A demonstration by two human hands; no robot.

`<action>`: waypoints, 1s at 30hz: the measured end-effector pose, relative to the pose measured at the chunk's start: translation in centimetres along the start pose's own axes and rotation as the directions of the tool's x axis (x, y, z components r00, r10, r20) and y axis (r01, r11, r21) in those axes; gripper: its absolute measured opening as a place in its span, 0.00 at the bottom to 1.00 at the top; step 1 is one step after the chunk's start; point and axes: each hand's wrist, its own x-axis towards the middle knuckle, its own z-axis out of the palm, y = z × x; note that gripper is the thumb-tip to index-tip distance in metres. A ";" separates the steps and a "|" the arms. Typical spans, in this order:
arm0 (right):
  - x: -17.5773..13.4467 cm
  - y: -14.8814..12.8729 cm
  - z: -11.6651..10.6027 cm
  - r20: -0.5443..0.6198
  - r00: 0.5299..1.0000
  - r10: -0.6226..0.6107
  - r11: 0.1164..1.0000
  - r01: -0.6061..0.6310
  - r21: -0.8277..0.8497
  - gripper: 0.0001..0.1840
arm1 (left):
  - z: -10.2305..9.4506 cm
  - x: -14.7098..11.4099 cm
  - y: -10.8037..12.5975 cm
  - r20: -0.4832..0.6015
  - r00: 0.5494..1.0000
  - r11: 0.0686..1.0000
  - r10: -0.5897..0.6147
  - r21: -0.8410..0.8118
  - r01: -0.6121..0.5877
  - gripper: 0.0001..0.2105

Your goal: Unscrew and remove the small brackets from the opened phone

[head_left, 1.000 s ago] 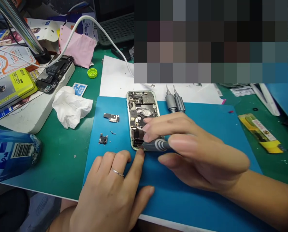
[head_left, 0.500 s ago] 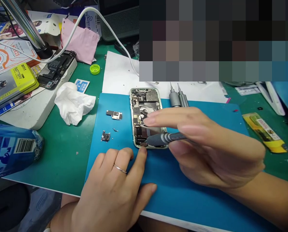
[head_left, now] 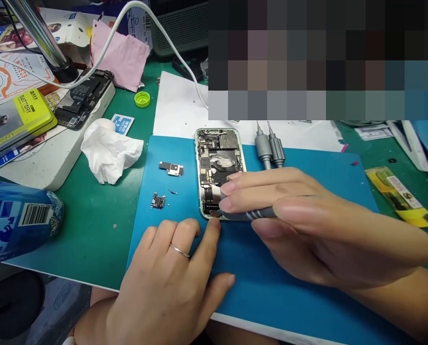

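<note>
An opened phone (head_left: 223, 160) lies face up on the blue mat, its internal parts exposed. My left hand (head_left: 171, 278) rests on the mat, fingers stretched out, with the index fingertip touching the phone's lower edge. Between the thumb and fingers of my right hand (head_left: 329, 230) is a slim grey tool with pale bands (head_left: 259, 212). It lies low over the phone's bottom end; my fingers partly cover it, so its kind cannot be made out. Left of the phone are a small metal-and-black part (head_left: 171, 168), a small dark board (head_left: 158, 201) and a tiny sliver (head_left: 173, 191).
Two grey knurled screwdrivers (head_left: 269, 146) lie beyond my right hand. A crumpled tissue (head_left: 111, 151), a blue can (head_left: 20, 223) and a white box (head_left: 56, 167) bearing phone parts (head_left: 83, 98) stand left. A yellow packet (head_left: 397, 196) is at right. The upper right is pixelated.
The right hand has shifted slightly right and down, its fingers now covering more of the grey tool. More of the phone's middle shows. The left hand keeps its place at the phone's lower edge.
</note>
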 end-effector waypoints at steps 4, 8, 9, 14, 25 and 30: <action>0.1 0.0 -0.2 0.029 0.999 0.021 1.000 -0.022 0.008 0.30 | 0.1 0.0 -0.1 -0.024 1.000 1.000 0.017 0.005 -0.017 0.23; 0.0 -0.2 -0.4 0.055 0.998 0.039 0.999 -0.039 0.007 0.28 | 0.5 -0.3 -0.7 -0.064 0.997 0.998 0.052 0.033 -0.049 0.22; 0.0 -0.2 -0.4 0.045 0.998 0.038 0.999 -0.038 0.008 0.28 | 0.6 -0.4 -0.9 -0.063 0.996 0.998 0.059 0.042 -0.057 0.22; -0.1 -0.3 0.0 0.039 0.998 0.045 0.999 -0.046 0.016 0.26 | 0.8 -0.4 -1.1 -0.058 0.996 0.996 0.070 0.051 -0.068 0.23; -0.4 0.2 0.5 -0.005 1.000 0.031 0.999 -0.031 0.037 0.32 | 0.3 -0.4 -0.9 -0.056 0.996 0.997 0.063 0.051 -0.060 0.22; -0.5 0.0 0.3 0.045 0.999 0.025 0.999 -0.026 0.022 0.33 | 0.5 -0.3 -0.9 -0.057 0.997 0.998 0.057 0.043 -0.054 0.22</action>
